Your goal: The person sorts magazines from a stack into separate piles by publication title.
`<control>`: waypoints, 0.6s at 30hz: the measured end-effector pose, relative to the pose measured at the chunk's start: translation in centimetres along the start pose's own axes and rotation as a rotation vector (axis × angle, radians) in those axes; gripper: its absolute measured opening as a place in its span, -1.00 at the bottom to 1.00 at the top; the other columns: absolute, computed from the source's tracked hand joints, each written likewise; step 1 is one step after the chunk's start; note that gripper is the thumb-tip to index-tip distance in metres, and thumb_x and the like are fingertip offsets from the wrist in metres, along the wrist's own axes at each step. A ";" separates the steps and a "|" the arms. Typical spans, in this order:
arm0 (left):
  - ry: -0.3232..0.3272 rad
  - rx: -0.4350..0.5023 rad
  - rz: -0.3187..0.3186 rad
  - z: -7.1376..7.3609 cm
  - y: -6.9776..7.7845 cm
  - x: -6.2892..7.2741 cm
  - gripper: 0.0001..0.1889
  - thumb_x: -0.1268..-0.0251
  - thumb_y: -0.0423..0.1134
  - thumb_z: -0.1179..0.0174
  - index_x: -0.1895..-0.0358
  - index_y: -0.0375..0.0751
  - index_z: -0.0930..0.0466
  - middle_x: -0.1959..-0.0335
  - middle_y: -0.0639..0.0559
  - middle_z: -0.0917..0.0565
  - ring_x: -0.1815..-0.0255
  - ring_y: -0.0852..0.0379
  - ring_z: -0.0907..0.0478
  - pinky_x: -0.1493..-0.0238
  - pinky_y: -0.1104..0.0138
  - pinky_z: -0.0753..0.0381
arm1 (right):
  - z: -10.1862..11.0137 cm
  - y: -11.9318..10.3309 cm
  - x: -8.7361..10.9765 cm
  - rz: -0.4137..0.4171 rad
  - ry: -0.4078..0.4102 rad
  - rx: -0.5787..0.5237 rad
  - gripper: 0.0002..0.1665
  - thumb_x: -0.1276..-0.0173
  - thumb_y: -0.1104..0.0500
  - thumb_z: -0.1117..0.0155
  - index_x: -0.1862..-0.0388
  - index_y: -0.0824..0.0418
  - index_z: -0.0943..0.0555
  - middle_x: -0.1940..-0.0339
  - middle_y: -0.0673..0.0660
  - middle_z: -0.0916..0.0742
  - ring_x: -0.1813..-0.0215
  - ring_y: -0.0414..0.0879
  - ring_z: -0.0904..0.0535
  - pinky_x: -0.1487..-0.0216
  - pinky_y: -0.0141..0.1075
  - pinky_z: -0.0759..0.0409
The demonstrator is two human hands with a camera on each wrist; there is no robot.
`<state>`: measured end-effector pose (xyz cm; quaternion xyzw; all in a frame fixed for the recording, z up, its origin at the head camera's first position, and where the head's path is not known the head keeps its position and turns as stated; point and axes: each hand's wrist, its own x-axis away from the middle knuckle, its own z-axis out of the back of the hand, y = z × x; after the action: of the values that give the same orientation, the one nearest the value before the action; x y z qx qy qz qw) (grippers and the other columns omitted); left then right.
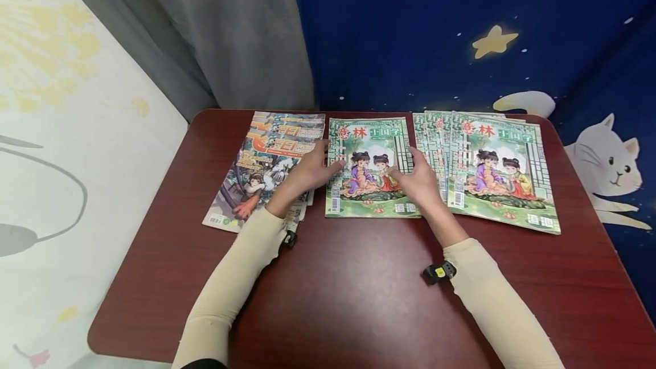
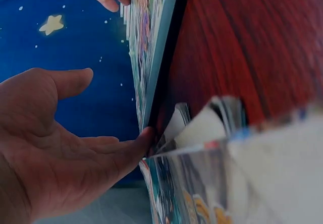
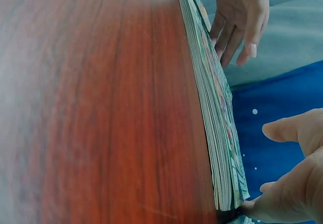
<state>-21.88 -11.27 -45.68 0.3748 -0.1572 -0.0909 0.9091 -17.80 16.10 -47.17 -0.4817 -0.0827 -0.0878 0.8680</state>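
Note:
A green magazine (image 1: 370, 158) with two cartoon children on its cover lies flat near the table's far edge; whether it is one issue or a neat stack, I cannot tell. My left hand (image 1: 309, 168) is at its left side. In the left wrist view, that hand's (image 2: 65, 156) fingers are fairly straight, fingertips by the spine (image 2: 160, 57), thumb raised apart. My right hand (image 1: 421, 181) is at the right side. In the right wrist view its fingers (image 3: 272, 204) reach the corner of the page edges (image 3: 204, 98), with the thumb held away above.
To the left lie several overlapping magazines (image 1: 241, 187) with orange lettering, close under my left forearm. Several fanned green magazines (image 1: 504, 178) lie to the right. The dark red table (image 1: 359, 289) meets a grey curtain (image 1: 251, 33) and a blue star-patterned curtain (image 1: 410, 33) behind.

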 end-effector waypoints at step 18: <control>-0.036 0.284 0.168 0.4 0.3 -1.1 -0.06 -0.58 -0.06 -0.24 -0.75 -0.22 0.19 -0.76 -0.20 -0.05 -0.74 -0.17 -0.12 -0.61 -0.06 -0.35 | 0.5 -0.8 -0.5 -0.074 -0.083 -0.149 0.17 -0.50 0.00 -0.37 -0.79 0.20 0.16 -0.78 0.35 -0.08 -0.77 0.29 -0.02 -0.67 0.19 -0.22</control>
<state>-23.06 -11.05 -45.45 0.4834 -0.2154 0.0019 0.8485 -18.54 16.15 -46.40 -0.5449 -0.1295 -0.1058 0.8216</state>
